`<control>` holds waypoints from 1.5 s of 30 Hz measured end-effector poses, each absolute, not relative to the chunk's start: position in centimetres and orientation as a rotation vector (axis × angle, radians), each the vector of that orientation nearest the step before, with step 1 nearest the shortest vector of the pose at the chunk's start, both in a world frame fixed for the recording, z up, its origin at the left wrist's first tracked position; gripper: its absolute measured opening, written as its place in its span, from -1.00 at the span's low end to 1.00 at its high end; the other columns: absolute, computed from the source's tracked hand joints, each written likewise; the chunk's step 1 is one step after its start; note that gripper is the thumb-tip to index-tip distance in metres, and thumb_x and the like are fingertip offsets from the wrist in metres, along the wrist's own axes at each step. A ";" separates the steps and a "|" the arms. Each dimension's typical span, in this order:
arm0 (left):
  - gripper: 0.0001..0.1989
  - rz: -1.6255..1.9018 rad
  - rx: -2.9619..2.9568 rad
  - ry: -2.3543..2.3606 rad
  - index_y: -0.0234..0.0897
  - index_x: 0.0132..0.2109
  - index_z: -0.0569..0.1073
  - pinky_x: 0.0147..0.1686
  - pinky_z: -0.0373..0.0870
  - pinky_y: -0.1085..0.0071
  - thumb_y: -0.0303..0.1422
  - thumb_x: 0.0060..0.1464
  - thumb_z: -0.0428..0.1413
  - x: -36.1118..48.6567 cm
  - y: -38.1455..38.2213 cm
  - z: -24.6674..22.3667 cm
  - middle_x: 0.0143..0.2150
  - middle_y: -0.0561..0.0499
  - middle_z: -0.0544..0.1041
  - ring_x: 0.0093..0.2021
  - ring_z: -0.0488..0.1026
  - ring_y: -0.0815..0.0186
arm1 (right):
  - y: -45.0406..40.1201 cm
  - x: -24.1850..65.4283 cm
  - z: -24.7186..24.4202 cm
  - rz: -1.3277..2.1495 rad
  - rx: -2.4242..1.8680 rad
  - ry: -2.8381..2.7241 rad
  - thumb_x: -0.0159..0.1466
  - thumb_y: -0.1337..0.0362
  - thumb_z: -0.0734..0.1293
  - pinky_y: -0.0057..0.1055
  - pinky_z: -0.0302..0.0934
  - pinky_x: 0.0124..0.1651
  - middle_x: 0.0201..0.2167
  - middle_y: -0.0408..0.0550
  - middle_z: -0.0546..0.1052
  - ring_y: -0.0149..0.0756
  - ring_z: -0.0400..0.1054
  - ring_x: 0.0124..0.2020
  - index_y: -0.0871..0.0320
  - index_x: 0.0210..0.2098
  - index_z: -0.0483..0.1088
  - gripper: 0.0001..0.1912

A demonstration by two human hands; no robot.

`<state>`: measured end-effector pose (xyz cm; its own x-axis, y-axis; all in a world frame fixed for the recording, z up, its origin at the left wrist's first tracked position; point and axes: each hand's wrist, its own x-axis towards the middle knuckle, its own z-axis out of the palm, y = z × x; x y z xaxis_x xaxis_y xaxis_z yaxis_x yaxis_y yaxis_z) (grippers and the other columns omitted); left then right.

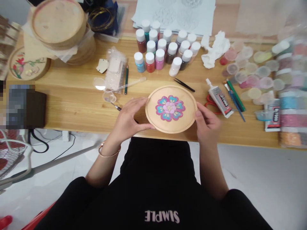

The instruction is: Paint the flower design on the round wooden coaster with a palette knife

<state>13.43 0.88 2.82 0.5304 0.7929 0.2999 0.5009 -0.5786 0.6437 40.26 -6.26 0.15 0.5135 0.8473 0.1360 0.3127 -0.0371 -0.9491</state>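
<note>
A round wooden plate [153, 119] with a raised rim is held up near the table's front edge. A flower in pink, blue and lilac [170, 108] covers its middle. My left hand [129, 118] grips the plate's left rim, thumb below and fingers at the upper edge. On the right rim, my right hand [206, 123] pinches the edge with its thumb on the face. Black tweezers [184, 85] lie just behind the plate. Partly hidden by my left hand is a thin dark-handled tool [116, 106]. Red-handled scissors [211, 103] lie beyond my right hand.
Several white-capped paint bottles [161, 48] stand behind the plate. Glue tubes [221, 99], pencils [236, 94] and small lidded cups [251, 70] lie to the right. Stacked wooden plates [59, 22] and a pixelated device [20, 107] occupy the left. Printed sheets [175, 14] lie at the back.
</note>
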 end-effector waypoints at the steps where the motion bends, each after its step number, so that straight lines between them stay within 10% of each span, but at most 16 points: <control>1: -0.12 0.801 2.281 1.048 -0.15 0.30 0.40 0.29 0.41 -0.07 0.18 -0.08 0.32 13.4 0.9 2.8 0.22 -0.21 0.56 0.21 0.53 -0.04 | -6.3 40.2 0.5 0.567 -1.603 -1.013 0.23 -0.14 0.42 -0.14 0.57 -0.12 -0.26 -0.04 0.70 -0.16 0.62 -0.23 0.06 -0.05 0.63 -0.52; 45: -0.20 0.835 2.354 1.052 -0.12 0.33 0.36 0.36 0.31 -0.09 0.13 0.04 0.28 13.6 0.7 4.0 0.26 -0.18 0.53 0.29 0.46 -0.06 | -6.5 39.6 0.8 0.454 -1.588 -1.048 0.26 -0.12 0.41 -0.32 0.47 -0.39 -0.41 -0.10 0.61 -0.33 0.46 -0.48 0.00 0.01 0.61 -0.53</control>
<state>13.56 0.73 3.98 0.5313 0.7721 0.3486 0.5142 -0.6209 0.5916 39.62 -6.53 0.81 0.5308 0.8135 0.2377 0.3837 0.0194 -0.9232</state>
